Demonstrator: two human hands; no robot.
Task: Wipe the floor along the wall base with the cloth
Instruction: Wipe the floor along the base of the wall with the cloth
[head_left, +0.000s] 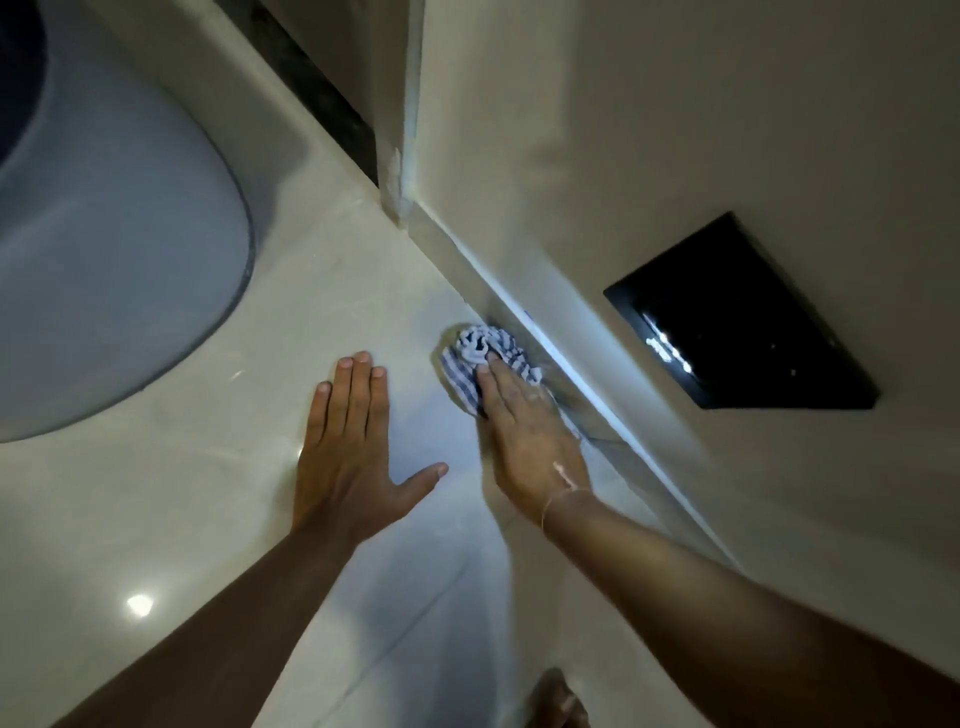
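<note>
A crumpled blue-and-white striped cloth (475, 358) lies on the glossy pale floor (218, 509), right against the skirting strip (524, 322) at the foot of the beige wall (649, 156). My right hand (524, 436) presses flat on the cloth's near part, fingers stretched forward over it. My left hand (353, 447) rests flat on the bare floor just left of the cloth, fingers spread, holding nothing.
A white toilet bowl (114, 270) bulges in at the left. A black square plate (743, 317) is set into the wall at the right. A wall corner with a dark strip (322, 93) stands ahead. A bare foot (558, 701) shows at the bottom edge.
</note>
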